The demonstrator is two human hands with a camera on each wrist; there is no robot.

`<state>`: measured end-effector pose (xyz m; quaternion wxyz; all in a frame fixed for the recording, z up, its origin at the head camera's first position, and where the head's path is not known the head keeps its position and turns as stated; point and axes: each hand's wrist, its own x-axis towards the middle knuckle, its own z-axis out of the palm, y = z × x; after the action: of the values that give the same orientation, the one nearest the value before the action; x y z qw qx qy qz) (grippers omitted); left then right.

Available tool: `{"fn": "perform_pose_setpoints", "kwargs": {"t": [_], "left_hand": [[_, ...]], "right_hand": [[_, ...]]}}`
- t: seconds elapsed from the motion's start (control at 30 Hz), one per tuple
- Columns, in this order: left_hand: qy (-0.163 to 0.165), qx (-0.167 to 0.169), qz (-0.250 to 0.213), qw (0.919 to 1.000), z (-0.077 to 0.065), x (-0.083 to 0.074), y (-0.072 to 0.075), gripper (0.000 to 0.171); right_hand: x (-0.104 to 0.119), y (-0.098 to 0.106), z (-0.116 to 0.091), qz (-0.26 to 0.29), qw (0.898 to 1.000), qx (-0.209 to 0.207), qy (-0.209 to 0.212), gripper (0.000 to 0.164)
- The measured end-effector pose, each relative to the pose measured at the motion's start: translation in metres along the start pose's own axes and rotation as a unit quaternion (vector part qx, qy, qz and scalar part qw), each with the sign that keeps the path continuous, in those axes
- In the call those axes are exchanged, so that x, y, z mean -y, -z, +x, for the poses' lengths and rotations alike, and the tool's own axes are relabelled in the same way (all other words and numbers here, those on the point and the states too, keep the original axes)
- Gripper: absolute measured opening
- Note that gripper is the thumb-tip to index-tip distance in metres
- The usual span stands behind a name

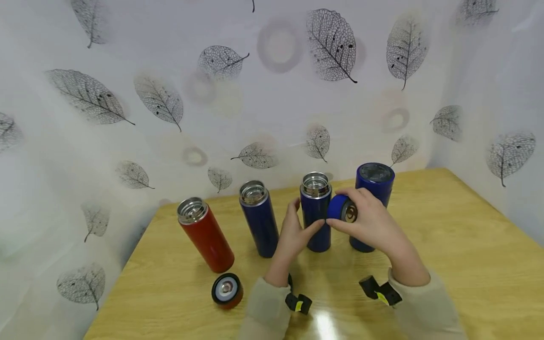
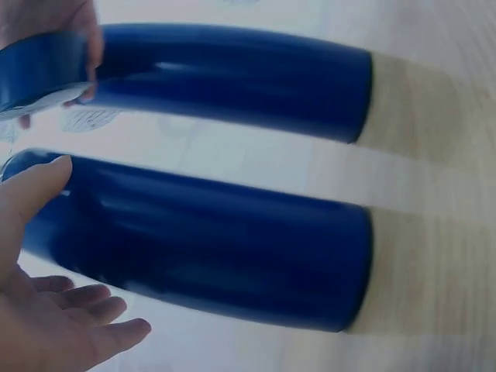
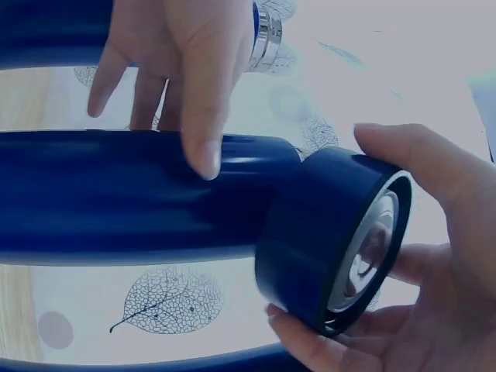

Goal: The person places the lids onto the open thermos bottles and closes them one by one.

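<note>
In front of me an open blue thermos bottle (image 1: 312, 205) stands upright, its steel mouth bare. My left hand (image 1: 293, 238) is beside it, fingers spread along its left side and thumb across its front; in the left wrist view the blue bottle (image 2: 225, 240) has visible space between it and the fingers (image 2: 108, 333). My right hand (image 1: 376, 224) grips a blue lid (image 1: 337, 207) just right of the bottle's upper part. The lid (image 3: 310, 232) is tilted on its side, its silvery inner face turned away from the bottle.
Left of the hands stand an open blue bottle (image 1: 261, 222) and an open red bottle (image 1: 208, 241). A red lid (image 1: 227, 290) lies inner side up near the red bottle. A taller blue bottle (image 1: 380, 189) with a dark top stands behind my right hand. A leaf-patterned curtain (image 1: 272, 108) backs the wooden table (image 1: 467, 264).
</note>
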<state>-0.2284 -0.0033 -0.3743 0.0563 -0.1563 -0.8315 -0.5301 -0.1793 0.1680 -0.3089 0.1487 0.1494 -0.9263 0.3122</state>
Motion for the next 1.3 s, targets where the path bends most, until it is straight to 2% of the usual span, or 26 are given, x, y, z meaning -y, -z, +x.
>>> {"fn": "perform_pose_setpoints", "kwargs": {"t": [0.23,0.43,0.63,0.8,0.9,1.0,1.13,1.3], "left_hand": [[-0.04,-0.015,0.003,0.9991,0.001,0.0,-0.003,0.067],[-0.03,-0.032,0.05,0.9978,-0.01,-0.004,-0.003,0.065],[0.008,-0.001,0.104,0.9946,-0.016,-0.013,0.003,0.072],[0.005,0.05,0.124,0.9911,-0.014,-0.021,0.013,0.067],[-0.005,0.066,0.122,0.9903,-0.013,-0.025,0.017,0.063],[-0.012,0.071,0.097,0.9927,-0.014,-0.025,0.017,0.064],[-0.016,0.058,0.06,0.9964,-0.016,-0.026,0.015,0.073],[-0.033,0.042,0.027,0.9982,-0.017,-0.027,0.016,0.079]], "right_hand": [[0.004,0.003,0.003,0.035,0.999,-0.029,-0.01,0.063],[0.01,0.004,0.0,0.088,0.994,-0.058,-0.016,0.059],[0.011,0.007,-0.006,0.125,0.988,-0.091,-0.018,0.057],[0.009,0.014,-0.008,0.121,0.984,-0.13,-0.02,0.056],[0.01,0.018,-0.007,0.119,0.982,-0.141,-0.026,0.056],[0.01,0.018,-0.007,0.119,0.983,-0.139,-0.034,0.059],[0.012,0.016,-0.007,0.127,0.98,-0.147,-0.035,0.062],[0.016,0.013,-0.007,0.144,0.972,-0.186,-0.024,0.062]]}}
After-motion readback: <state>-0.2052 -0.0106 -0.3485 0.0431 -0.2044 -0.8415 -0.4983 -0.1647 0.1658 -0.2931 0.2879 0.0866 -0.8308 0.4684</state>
